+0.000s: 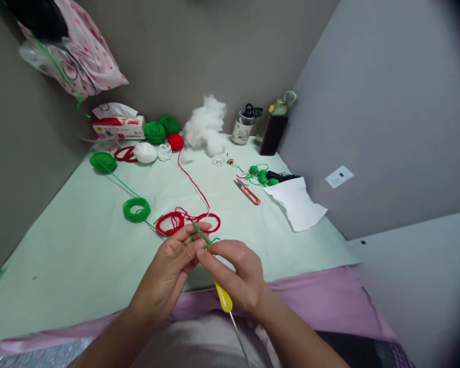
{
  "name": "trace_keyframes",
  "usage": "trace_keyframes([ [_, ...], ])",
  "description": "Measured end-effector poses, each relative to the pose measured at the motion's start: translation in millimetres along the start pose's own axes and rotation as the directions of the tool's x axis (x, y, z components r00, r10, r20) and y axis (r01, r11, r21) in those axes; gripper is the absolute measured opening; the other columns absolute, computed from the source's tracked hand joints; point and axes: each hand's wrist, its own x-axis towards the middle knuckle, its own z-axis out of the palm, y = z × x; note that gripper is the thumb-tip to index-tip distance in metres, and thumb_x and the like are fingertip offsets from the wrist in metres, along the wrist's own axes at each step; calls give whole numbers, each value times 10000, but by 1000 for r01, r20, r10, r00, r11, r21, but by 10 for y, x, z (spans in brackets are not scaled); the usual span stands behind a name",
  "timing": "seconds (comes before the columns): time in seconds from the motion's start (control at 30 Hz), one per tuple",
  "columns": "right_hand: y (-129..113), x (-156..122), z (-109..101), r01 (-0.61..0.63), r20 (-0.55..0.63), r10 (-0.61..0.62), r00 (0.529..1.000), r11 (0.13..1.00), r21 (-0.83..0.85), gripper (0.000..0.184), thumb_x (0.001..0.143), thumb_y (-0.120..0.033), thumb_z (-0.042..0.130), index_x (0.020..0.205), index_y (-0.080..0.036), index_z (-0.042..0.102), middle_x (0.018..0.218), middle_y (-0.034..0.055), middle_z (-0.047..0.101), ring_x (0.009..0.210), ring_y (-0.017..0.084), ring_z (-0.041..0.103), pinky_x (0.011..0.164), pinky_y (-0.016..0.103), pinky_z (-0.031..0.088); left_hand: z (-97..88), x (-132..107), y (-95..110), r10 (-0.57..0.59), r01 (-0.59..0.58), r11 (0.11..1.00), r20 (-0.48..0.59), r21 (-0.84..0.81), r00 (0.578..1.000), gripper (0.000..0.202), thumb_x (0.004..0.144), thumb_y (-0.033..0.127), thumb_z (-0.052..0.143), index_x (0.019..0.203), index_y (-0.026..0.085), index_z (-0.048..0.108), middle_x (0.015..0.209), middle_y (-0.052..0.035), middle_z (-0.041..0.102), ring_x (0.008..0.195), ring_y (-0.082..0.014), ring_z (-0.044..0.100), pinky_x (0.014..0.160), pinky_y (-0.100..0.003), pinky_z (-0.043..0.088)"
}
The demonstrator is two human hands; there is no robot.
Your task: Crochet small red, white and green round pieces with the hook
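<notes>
My left hand [172, 266] pinches a strand of green yarn [200, 232] between thumb and fingers, above the table's front edge. My right hand [235, 268] meets it there, its thumb and forefinger closed at the same spot. From under the right hand comes the yellow handle of a crochet hook [224, 296], its thin metal shaft slanting down toward my lap. The fingers hide the hook's other end. Just beyond my hands lie loops of red yarn [170, 224]. A green yarn coil [136, 210] rests to their left, with a strand running toward my left hand.
Green yarn balls [155, 132], a white ball [145, 152], a red ball [175, 142] and white stuffing [205, 128] line the back. Orange snips [247, 192], small green balls [262, 176] and white paper [297, 204] lie right. A bottle [279, 106] and phone [274, 135] stand behind.
</notes>
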Motion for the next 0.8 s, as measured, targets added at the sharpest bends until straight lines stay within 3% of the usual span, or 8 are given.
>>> trace_keyframes([
  [0.13,91,65,1,-56,19,55,998,992,112,546,1012,-84,559,1522,-278,543,1215,105,749,1084,215,750,875,341,668,-39,52,135,31,-31,999,4,34,1000,292,726,290,949,980,226,820,863,-11,715,806,-137,636,758,-208,535],
  [0.27,227,135,12,-402,155,370,916,843,358,649,997,-114,609,1582,-328,425,1437,137,619,913,153,737,828,335,659,-81,165,292,87,-88,985,12,146,996,236,750,271,928,957,214,830,933,-16,745,824,-139,654,758,-215,537],
  [0.33,286,178,27,-547,345,426,836,702,456,656,986,-177,662,1578,-308,412,1364,114,672,762,113,697,734,291,641,-107,223,327,121,-127,970,39,208,992,204,769,269,910,952,222,831,903,-9,743,789,-141,654,739,-230,536],
  [0.4,323,216,40,-594,447,409,796,674,440,569,990,-199,655,1525,-280,480,1168,61,748,743,118,674,716,279,609,-129,268,337,170,-181,942,65,284,983,159,798,264,884,944,230,830,868,-5,742,765,-143,653,717,-234,531],
  [0.5,338,262,40,-604,466,420,778,703,375,465,1003,-201,614,1460,-252,547,905,-2,731,743,131,647,715,275,564,-144,298,342,213,-226,893,77,389,974,122,816,254,859,932,234,827,839,-4,740,719,-140,642,649,-225,513],
  [0.57,335,289,28,-652,489,451,746,645,399,399,1012,-232,606,1410,-236,577,830,-26,696,703,122,638,668,253,537,-141,301,341,216,-227,880,73,417,974,140,798,246,866,929,231,820,828,-2,735,697,-141,633,637,-230,519],
  [0.7,356,323,32,-705,460,536,708,561,434,133,1012,-332,625,1020,-218,693,729,-46,663,630,108,630,587,221,492,-132,303,298,216,-218,875,55,433,975,227,762,262,895,967,218,808,812,-7,712,743,-167,641,652,-243,542],
  [0.8,406,322,59,-686,417,544,728,578,442,205,1003,-312,619,840,-211,694,672,-49,636,589,98,584,566,215,455,-143,312,246,218,-216,881,43,421,975,263,759,272,901,997,210,808,859,-17,707,791,-176,652,665,-245,548],
])
